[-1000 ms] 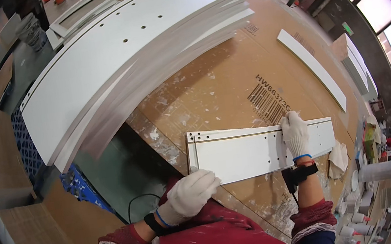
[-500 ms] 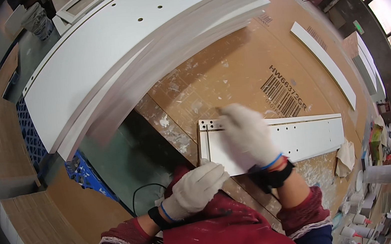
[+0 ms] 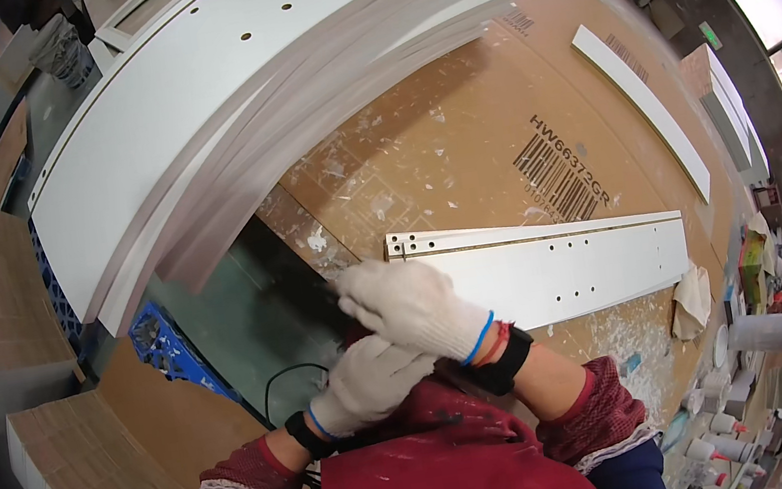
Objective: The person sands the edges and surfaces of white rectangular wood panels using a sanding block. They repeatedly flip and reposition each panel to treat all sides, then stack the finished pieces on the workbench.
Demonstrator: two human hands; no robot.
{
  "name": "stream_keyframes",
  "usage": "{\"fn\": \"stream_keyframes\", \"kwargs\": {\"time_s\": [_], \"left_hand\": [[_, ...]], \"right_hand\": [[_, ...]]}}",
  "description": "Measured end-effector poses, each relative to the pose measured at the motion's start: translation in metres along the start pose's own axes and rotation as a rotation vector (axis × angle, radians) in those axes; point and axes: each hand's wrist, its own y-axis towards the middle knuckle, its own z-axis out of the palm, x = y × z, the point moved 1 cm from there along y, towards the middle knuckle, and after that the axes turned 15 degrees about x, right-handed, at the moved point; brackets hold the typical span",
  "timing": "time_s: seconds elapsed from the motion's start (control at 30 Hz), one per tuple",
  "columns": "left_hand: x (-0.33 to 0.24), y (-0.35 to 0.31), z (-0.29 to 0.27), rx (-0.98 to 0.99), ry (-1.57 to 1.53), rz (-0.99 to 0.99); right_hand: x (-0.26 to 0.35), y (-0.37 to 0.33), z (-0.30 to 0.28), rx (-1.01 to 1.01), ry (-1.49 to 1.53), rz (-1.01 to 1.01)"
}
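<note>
My left hand (image 3: pixel 371 384), in a white knit glove, lies at the front of my red apron with its fingers stretched out side by side. Just above it, my gloved right hand (image 3: pixel 411 307) has its fingers curled inward. A dark blur shows at the right fingertips; what they hold, if anything, I cannot make out. Beside my right hand lies a white board (image 3: pixel 605 258) with small drilled holes, its near left corner hidden by that hand. A narrow strip with holes (image 3: pixel 411 241) runs along the board's far edge.
Large white drilled panels (image 3: pixel 178 104) are stacked at the far left. Paint-spotted cardboard (image 3: pixel 471 172) covers the table, with a loose white strip (image 3: pixel 644 110) on it. A crumpled cloth (image 3: pixel 691 301) lies right of the board. Bottles (image 3: pixel 731 421) stand at lower right; a blue plastic crate (image 3: pixel 175 353) is at left.
My right hand has swung left and nearer, from the board's left end to just above my left hand. The holes at that end now show. My left hand has drawn slightly left.
</note>
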Motion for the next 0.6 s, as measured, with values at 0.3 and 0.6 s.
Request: {"fn": "stream_keyframes", "kwargs": {"time_s": [0.3, 0.6], "left_hand": [[0.025, -0.033, -0.041, -0.311, -0.064, -0.446], [0.043, 0.045, -0.045, 0.013, 0.136, -0.124]], "right_hand": [[-0.151, -0.209, -0.012, -0.638, 0.02, 0.782], [-0.072, -0.143, 0.042, -0.597, -0.582, 0.636]]}}
